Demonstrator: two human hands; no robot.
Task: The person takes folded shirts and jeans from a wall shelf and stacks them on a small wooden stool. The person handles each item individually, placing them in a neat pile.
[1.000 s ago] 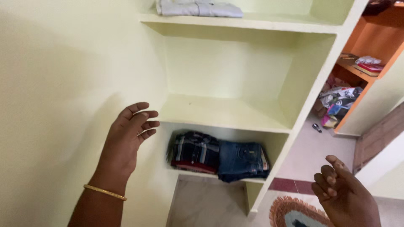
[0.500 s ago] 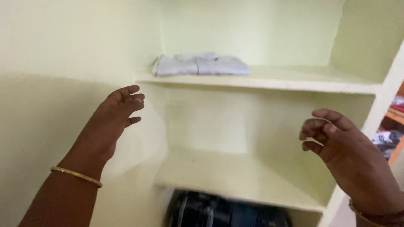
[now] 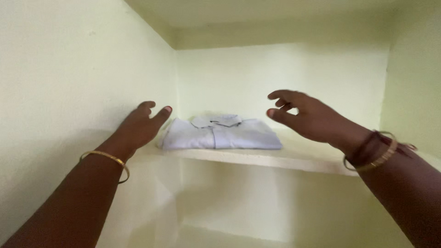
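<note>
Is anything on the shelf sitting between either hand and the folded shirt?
Nothing visible does. The folded pale shirt lies alone on the shelf. The left hand is open just left of it, and the right hand is open above its right end, with only bare shelf and air between. Neither touches it.

You face a pale green built-in shelf (image 3: 294,158), recessed between side walls of the same colour. One folded light blue shirt (image 3: 220,134) lies flat on its left part, collar toward the back wall, its front edge near the shelf lip. The shelf surface right of the shirt is bare.
</note>
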